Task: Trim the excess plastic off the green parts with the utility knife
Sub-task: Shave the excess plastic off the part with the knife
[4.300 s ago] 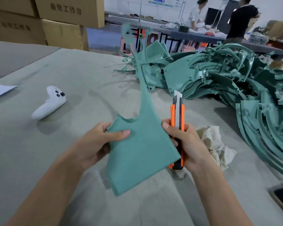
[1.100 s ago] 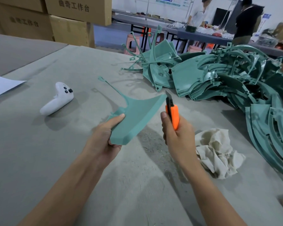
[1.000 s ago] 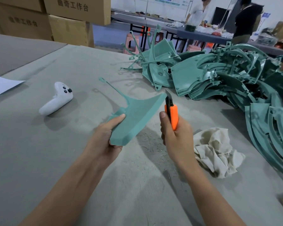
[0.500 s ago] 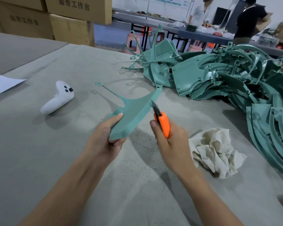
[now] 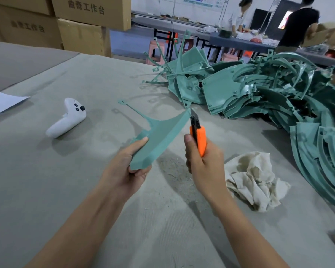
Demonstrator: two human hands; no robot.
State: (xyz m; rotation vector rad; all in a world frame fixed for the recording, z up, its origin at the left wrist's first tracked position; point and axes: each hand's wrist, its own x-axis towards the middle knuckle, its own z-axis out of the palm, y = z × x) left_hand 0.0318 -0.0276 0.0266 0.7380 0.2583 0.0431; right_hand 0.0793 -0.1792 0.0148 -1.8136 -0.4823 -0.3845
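left hand (image 5: 132, 167) grips the near end of the green part (image 5: 162, 132), thumb on top and fingers curled beneath, holding it clear of the table (image 5: 46, 190) just ahead of both hands. right hand (image 5: 201, 161) is closed round the orange utility knife (image 5: 199, 136), blade extended and pointing away from the person. half a second ago the knife leaned left with its blade against the middle of the part's right edge; the blade tip now stands at the far pointed corner of that edge, knife nearly upright. judgement: one trimming pass has run out at the corner, so this edge is finished or ready for a repeat pass. the thin arm beyond the left hand remains attached. the pile of green parts (image 5: 269, 89) lies beyond the right hand.
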